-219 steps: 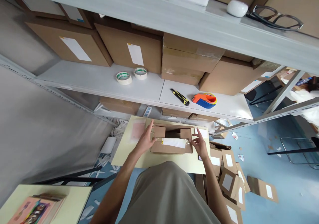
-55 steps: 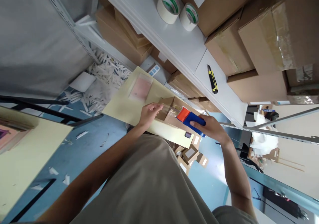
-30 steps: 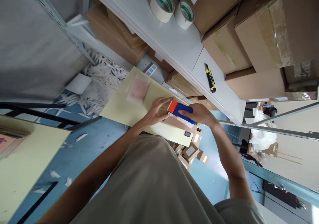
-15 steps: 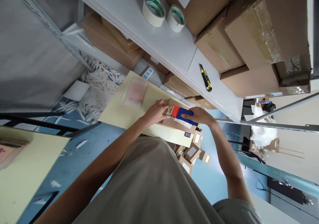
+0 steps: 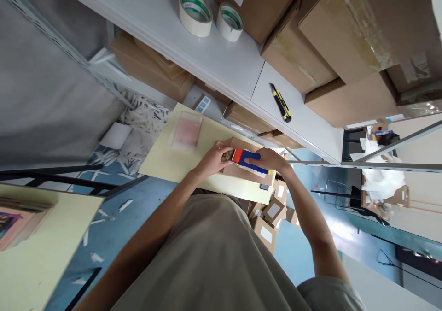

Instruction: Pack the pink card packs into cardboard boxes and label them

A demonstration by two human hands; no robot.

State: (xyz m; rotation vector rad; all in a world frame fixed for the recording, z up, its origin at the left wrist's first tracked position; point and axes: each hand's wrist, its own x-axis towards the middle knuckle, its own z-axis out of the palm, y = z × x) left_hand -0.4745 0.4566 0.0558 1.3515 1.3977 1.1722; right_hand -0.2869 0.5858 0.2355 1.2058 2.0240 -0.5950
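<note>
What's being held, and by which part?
Right hand: tape dispenser, by its blue body. Left hand: at the box; whether it grips anything can't be told.

Shelf (image 5: 221,64) ahead of me: two cream tape rolls (image 5: 194,27), black-and-yellow utility knife (image 5: 280,102), brown cartons (image 5: 293,50)
Lower shelf (image 5: 216,111): power strip (image 5: 203,104)
Table (image 5: 41,262) at my left: stacked books (image 5: 26,221)
Floor (image 5: 138,209): white paper scraps (image 5: 144,117)

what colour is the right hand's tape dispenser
The tape dispenser is mostly blue and orange-red; head view.
</note>
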